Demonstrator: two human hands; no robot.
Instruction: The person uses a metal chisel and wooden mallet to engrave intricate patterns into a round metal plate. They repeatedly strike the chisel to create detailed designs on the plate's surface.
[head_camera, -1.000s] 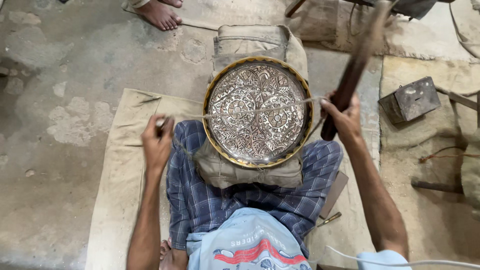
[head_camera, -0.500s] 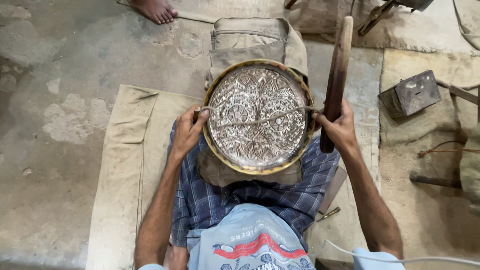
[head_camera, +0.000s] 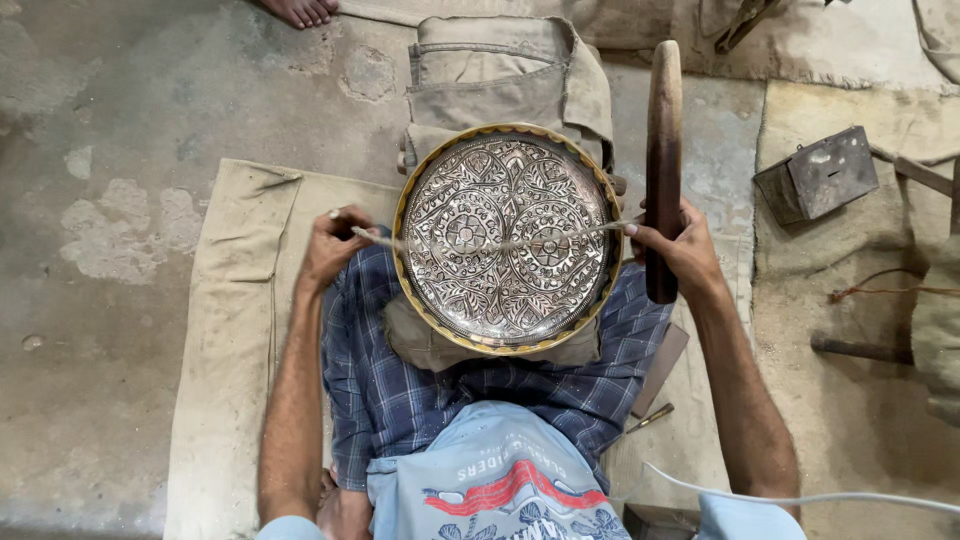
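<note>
A round engraved metal plate (head_camera: 505, 235) with a brass-coloured rim rests on a folded canvas pad over my lap. A thin cord (head_camera: 500, 247) stretches across its face from side to side. My left hand (head_camera: 332, 245) grips the cord's left end just beside the plate's rim. My right hand (head_camera: 683, 248) holds a dark wooden stick (head_camera: 663, 150) upright at the plate's right edge, and the cord's right end runs to its fingers.
I sit on a tan cloth mat (head_camera: 230, 300) on a concrete floor. A small metal box (head_camera: 817, 173) stands at the right. Someone's bare foot (head_camera: 300, 10) shows at the top edge. A small tool (head_camera: 650, 417) lies by my right thigh.
My left hand has moved from above the lap to the plate's left rim and pulled the cord taut. The stick in my right hand has swung from tilted to upright.
</note>
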